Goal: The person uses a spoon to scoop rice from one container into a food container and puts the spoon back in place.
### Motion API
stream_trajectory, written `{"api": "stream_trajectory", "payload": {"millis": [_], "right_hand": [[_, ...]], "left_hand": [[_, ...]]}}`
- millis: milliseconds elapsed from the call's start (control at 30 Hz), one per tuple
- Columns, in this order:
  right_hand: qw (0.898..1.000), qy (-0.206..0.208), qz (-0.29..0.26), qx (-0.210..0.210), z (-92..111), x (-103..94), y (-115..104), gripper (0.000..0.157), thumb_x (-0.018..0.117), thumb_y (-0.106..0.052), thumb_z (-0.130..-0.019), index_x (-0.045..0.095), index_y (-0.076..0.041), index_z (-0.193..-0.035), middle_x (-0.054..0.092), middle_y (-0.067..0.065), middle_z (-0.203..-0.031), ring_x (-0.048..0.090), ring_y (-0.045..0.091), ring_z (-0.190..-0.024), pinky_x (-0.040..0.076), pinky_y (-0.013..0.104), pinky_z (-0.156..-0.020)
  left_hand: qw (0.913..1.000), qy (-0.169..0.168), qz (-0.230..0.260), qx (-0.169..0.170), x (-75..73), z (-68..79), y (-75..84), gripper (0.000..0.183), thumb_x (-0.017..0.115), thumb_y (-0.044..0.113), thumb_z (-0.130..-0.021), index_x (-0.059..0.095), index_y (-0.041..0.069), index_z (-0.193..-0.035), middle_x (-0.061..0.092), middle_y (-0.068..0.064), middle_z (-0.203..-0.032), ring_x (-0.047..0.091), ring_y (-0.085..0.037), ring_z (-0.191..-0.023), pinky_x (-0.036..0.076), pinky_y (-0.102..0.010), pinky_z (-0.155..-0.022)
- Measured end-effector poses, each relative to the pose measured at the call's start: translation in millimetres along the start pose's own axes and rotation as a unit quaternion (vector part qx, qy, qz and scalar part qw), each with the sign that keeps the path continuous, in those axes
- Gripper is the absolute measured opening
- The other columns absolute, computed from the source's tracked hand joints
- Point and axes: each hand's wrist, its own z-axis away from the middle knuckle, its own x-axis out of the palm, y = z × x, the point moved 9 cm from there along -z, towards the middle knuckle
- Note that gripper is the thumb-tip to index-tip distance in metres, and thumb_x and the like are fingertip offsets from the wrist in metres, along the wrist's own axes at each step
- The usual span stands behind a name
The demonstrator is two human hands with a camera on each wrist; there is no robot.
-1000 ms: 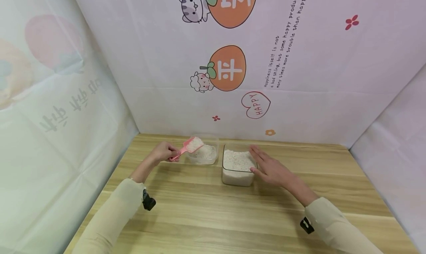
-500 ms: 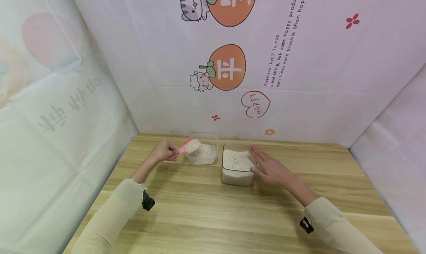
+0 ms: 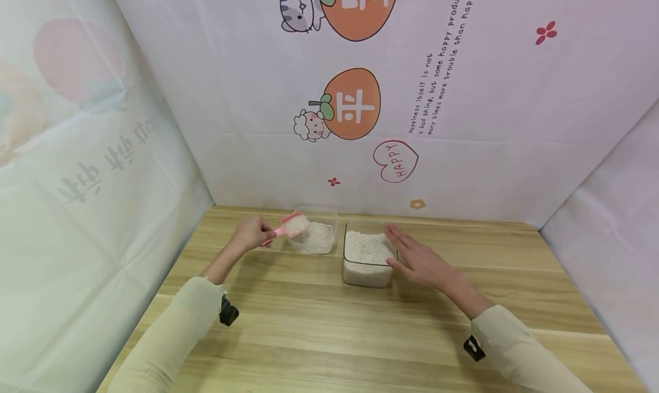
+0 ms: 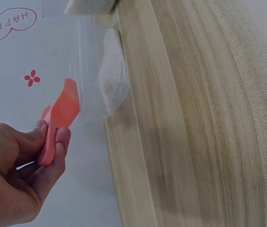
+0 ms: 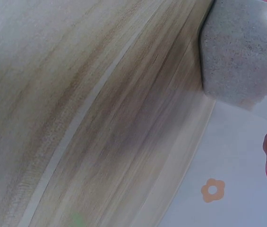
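My left hand (image 3: 251,233) pinches the handle of a pink scoop (image 4: 66,106) between thumb and fingers. White grains lie heaped in the scoop, which is over the left side of a small clear plastic container (image 3: 333,241). That container holds a layer of the same white grains (image 4: 112,73). To its right stands a larger clear container (image 3: 368,276) with a dark rim, filled much higher with white grains (image 5: 239,52). My right hand (image 3: 419,261) rests against the right side of its rim, fingers extended and thumb near the front corner. Only part of this hand shows in the right wrist view.
Both containers stand near the back edge of a wood-grain table (image 3: 319,336). Behind it rises a white printed sheet (image 3: 257,164), and similar sheets hang at left and right. Each forearm wears a pale sleeve (image 3: 175,324) with a black device (image 3: 228,311) at the wrist.
My left hand and the loaded scoop have shifted slightly left over the small container. The right hand and the large container look the same.
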Motion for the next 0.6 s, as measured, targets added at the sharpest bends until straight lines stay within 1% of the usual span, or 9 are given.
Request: {"api": "stream_trajectory", "payload": {"millis": [133,200,300,367,433,600], "right_hand": [[1.0,0.002,-0.002,-0.001,0.1,-0.2,-0.3,0.07,0.051,-0.036,-0.103,0.025,0.002,-0.156,0.022,0.019,-0.164,0.027,0.036,-0.15,0.036,0.051,-0.114],[1.0,0.002,-0.005,0.0,0.2,0.0,-0.1,0.07,0.051,-0.036,-0.103,0.024,0.002,-0.156,0.022,0.019,-0.164,0.026,0.036,-0.151,0.036,0.051,-0.114],[1.0,0.001,-0.004,0.001,0.3,0.4,0.3,0.07,0.05,-0.037,-0.103,0.024,0.002,-0.156,0.022,0.019,-0.164,0.026,0.035,-0.151,0.036,0.051,-0.114],[1.0,0.0,-0.003,0.002,0.4,0.7,0.6,0.07,0.05,-0.037,-0.104,0.024,0.001,-0.156,0.022,0.019,-0.164,0.026,0.035,-0.151,0.037,0.051,-0.114],[1.0,0.0,-0.003,0.003,0.3,0.7,0.9,0.07,0.05,-0.037,-0.104,0.024,0.002,-0.156,0.022,0.019,-0.164,0.026,0.035,-0.151,0.037,0.051,-0.113],[1.0,-0.001,-0.007,0.006,0.2,1.0,1.5,0.07,0.049,-0.038,-0.104,0.023,0.001,-0.156,0.021,0.018,-0.165,0.025,0.035,-0.151,0.036,0.051,-0.114]], "left_hand": [[0.9998,0.008,-0.018,0.004,0.3,-0.1,1.6,0.02,0.068,0.013,-0.093,0.079,0.001,-0.082,0.072,-0.006,-0.065,0.05,-0.004,-0.049,0.036,-0.02,-0.049],[0.9995,0.011,-0.029,0.005,0.5,-0.1,2.6,0.023,0.068,0.014,-0.094,0.078,0.002,-0.077,0.072,-0.005,-0.063,0.046,-0.004,-0.048,0.033,-0.02,-0.049],[0.9988,0.02,-0.045,0.01,-0.6,0.6,5.6,0.024,0.068,0.014,-0.093,0.077,0.005,-0.073,0.07,-0.003,-0.061,0.044,-0.005,-0.049,0.031,-0.021,-0.049],[0.9982,0.025,-0.054,0.012,-1.6,1.5,8.2,0.024,0.069,0.014,-0.093,0.077,0.006,-0.072,0.07,-0.002,-0.061,0.044,-0.006,-0.049,0.031,-0.021,-0.049],[0.9979,0.028,-0.057,0.015,-2.5,2.5,11.0,0.023,0.069,0.014,-0.093,0.077,0.006,-0.073,0.07,-0.002,-0.061,0.048,-0.007,-0.05,0.032,-0.022,-0.049],[0.9981,0.024,-0.056,0.011,-3.0,3.2,12.7,0.024,0.068,0.015,-0.094,0.076,0.005,-0.074,0.071,-0.004,-0.064,0.053,-0.009,-0.051,0.034,-0.021,-0.048]]}}
